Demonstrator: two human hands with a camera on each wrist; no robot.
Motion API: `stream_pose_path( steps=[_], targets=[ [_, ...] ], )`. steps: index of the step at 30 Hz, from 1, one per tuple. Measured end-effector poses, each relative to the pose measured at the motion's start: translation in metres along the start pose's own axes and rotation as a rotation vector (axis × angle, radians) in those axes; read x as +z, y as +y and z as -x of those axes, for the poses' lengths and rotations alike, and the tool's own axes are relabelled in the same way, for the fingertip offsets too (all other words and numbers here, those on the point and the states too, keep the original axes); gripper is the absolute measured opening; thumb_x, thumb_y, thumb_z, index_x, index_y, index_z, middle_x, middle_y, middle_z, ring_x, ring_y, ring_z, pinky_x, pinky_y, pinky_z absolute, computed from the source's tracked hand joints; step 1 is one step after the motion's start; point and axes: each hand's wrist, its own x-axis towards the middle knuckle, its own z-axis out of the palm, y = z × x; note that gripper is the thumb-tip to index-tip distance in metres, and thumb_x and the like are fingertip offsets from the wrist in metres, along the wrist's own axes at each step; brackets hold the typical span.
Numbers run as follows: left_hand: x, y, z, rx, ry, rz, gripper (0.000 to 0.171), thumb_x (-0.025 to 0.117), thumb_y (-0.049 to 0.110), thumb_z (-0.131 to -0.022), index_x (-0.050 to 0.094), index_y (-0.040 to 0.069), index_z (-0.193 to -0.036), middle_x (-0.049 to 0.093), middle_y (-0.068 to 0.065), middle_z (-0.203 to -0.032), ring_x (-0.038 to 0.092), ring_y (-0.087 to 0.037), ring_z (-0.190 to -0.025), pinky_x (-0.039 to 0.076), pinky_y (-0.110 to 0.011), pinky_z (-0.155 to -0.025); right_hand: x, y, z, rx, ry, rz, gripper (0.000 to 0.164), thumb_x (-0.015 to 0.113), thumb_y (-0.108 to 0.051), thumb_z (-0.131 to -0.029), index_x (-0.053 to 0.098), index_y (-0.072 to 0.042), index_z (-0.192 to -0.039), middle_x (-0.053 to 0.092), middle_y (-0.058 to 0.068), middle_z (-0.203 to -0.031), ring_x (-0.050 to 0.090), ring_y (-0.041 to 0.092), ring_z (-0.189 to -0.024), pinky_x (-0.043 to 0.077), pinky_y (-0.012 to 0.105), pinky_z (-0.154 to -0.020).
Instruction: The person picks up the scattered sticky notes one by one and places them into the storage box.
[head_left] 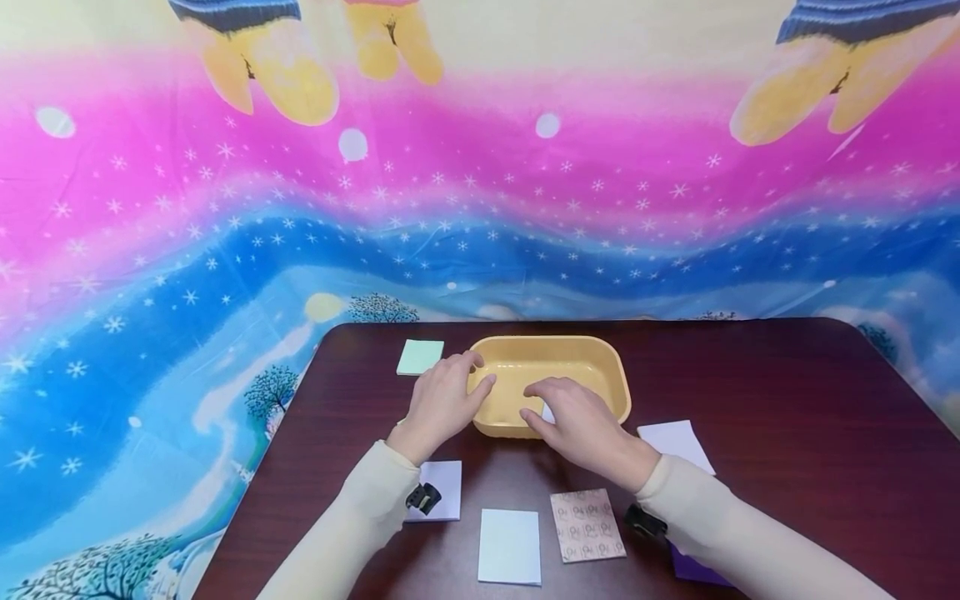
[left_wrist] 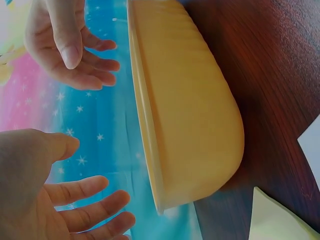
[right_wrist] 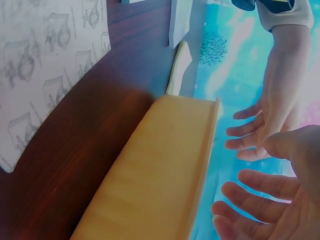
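A yellow plastic basin [head_left: 552, 429] sits near the table's far edge. My left hand [head_left: 442, 400] hovers over its left end, fingers loosely spread and nothing between them. Over the basin's right part is my right hand [head_left: 581, 425], thumb apart from the relaxed fingers. Behind its thumb shows a small pale patch [head_left: 548, 412], mostly hidden by that hand. Both wrist views show the left hand [left_wrist: 90, 200] and right hand [right_wrist: 265, 200] above the basin's rim with empty palms.
Around the basin lie a green note pad [head_left: 420, 357], a lilac pad [head_left: 446, 492], a pale blue pad [head_left: 509, 547], a brown patterned square [head_left: 588, 526] and a white pad [head_left: 677, 443]. A purple piece [head_left: 693, 567] shows under the right sleeve. A yellowish sheet [left_wrist: 275, 220] lies near the basin's left end.
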Motion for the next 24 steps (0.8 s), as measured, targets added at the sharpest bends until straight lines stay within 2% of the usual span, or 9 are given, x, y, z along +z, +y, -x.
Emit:
stream_pose_path(
  steps=[4,11,19,24],
  targets=[
    [-0.001,-0.003,0.000,-0.010,0.005,0.016,0.036,0.063,0.041,-0.098,0.068,0.011,-0.118,0.074,-0.010,-0.104,0.066,-0.024,-0.083,0.053,-0.039,-0.069,0.001,-0.003,-0.002,-0.001,0.000,0.003,0.029,0.074,-0.028,-0.092,0.073,-0.006,-0.112,0.076,0.009,-0.112,0.070,0.026,-0.108,0.056,0.045,-0.092],
    [-0.002,-0.011,-0.002,-0.040,0.001,0.019,0.036,0.063,0.041,-0.098,0.067,0.012,-0.118,0.066,-0.003,-0.083,0.058,-0.017,-0.072,0.046,-0.031,-0.059,0.001,-0.006,-0.003,0.002,-0.007,0.002,0.029,0.072,-0.029,-0.093,0.073,-0.007,-0.112,0.075,0.009,-0.112,0.070,0.025,-0.109,0.056,0.046,-0.092],
    [-0.002,-0.022,-0.005,-0.085,0.013,0.033,0.033,0.063,0.039,-0.098,0.068,0.012,-0.117,0.073,-0.006,-0.103,0.067,-0.022,-0.086,0.054,-0.039,-0.068,0.004,-0.008,-0.007,-0.001,0.000,-0.004,0.030,0.072,-0.030,-0.093,0.072,-0.007,-0.112,0.075,0.008,-0.112,0.070,0.025,-0.108,0.056,0.045,-0.091],
    [0.000,-0.028,-0.006,-0.108,0.013,0.019,0.032,0.062,0.040,-0.098,0.068,0.014,-0.114,0.073,-0.006,-0.107,0.068,-0.022,-0.090,0.055,-0.041,-0.072,0.007,-0.008,-0.009,-0.012,0.000,-0.008,0.030,0.072,-0.029,-0.093,0.072,-0.006,-0.112,0.075,0.008,-0.111,0.070,0.026,-0.108,0.055,0.044,-0.093]
  ],
)
